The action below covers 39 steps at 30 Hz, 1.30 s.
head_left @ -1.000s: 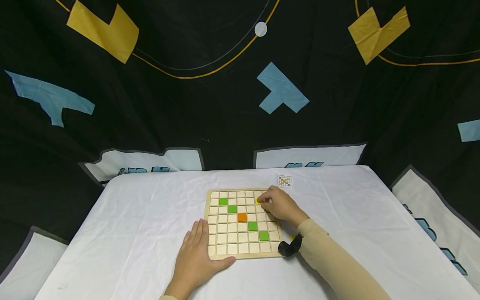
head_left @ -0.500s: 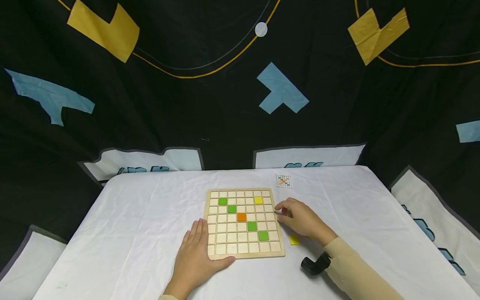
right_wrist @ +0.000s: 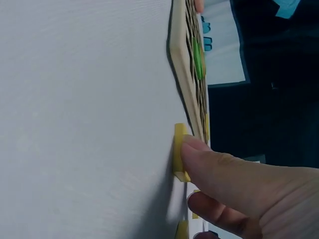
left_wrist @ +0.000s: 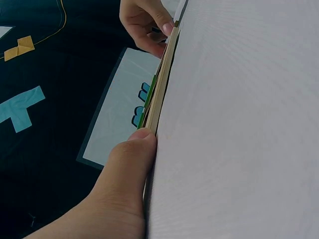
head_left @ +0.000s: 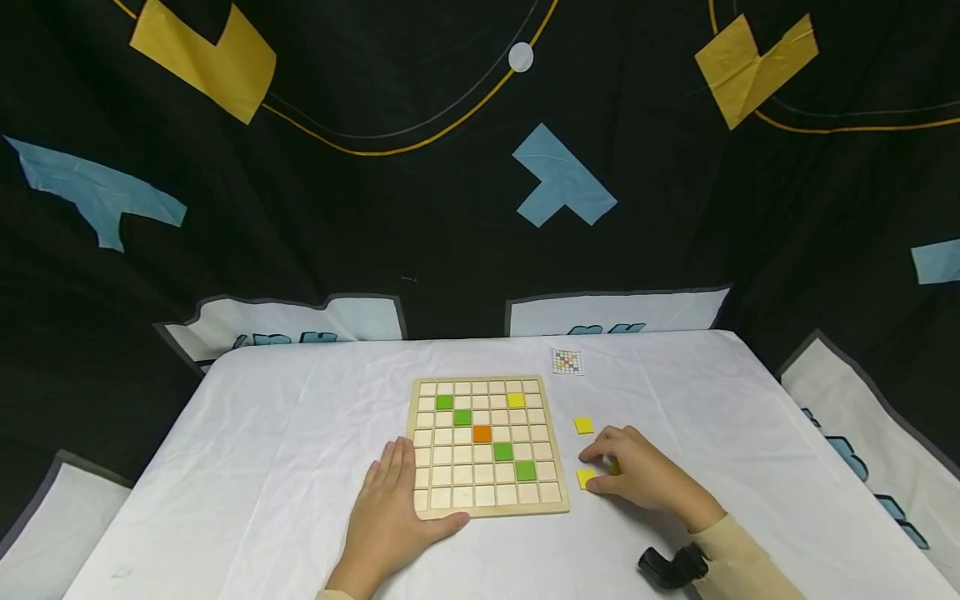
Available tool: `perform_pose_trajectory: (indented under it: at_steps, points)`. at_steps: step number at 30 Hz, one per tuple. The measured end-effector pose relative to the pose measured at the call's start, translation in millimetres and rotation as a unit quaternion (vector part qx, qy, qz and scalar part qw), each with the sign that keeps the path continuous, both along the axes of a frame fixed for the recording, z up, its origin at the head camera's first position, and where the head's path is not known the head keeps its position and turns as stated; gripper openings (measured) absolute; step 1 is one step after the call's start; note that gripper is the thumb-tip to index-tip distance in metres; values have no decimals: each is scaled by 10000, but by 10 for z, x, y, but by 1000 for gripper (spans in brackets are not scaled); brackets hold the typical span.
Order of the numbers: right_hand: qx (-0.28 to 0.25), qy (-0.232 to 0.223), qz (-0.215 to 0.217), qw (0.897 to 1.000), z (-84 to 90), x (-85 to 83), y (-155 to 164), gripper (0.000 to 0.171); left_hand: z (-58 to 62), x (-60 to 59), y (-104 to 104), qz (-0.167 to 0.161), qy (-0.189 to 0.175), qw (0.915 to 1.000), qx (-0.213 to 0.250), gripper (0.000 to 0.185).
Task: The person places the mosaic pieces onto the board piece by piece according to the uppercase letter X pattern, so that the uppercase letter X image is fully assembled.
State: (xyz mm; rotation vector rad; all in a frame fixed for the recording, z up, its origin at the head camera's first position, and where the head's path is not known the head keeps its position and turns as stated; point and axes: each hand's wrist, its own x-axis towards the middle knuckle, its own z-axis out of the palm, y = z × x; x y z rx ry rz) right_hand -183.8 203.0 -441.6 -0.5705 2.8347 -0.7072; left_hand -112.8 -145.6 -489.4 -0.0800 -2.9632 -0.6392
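left hand point(head_left: 390, 517) flat, fingers straight against wooden grid board point(head_left: 486, 508) on creased white cloth point(head_left: 247, 433), right hand point(head_left: 641, 479) curled, thumb pressing square yellow tile point(head_left: 585, 478) just right of board

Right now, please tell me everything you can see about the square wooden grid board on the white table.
The square wooden grid board is pale wood and lies flat on the white tablecloth. Most cells hold plain tiles; four hold green, one orange, one yellow. The left hand rests flat against its near left corner. The right hand is beside it, not touching.
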Motion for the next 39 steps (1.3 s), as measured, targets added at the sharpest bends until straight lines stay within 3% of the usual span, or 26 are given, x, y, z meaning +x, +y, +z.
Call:
perform_pose_trajectory:
  at_steps: [6, 14, 21, 25, 39]
  points:
    - [-260, 176, 144, 9994, -47, 7, 45, 17, -3, -5, -3, -6, -31, 10000, -12, 139]
    - [-985, -26, -194, 9949, -129, -161, -8, 15, 2, -7, -8, -12, -45, 10000, -28, 139]
    - [-1566, -30, -693, 9852, -96, -351, -306, 11, -8, -6, -9, 1, -21, 10000, -14, 140]
    - [-1887, -152, -771, 9789, -98, -433, -549, 11, -10, -8, -6, 10, -59, 10000, -2, 140]
    - [-1892, 58, -563, 9803, -197, -634, -1066, 10, 16, 8, 0, 8, 59, 10000, 43, 137]
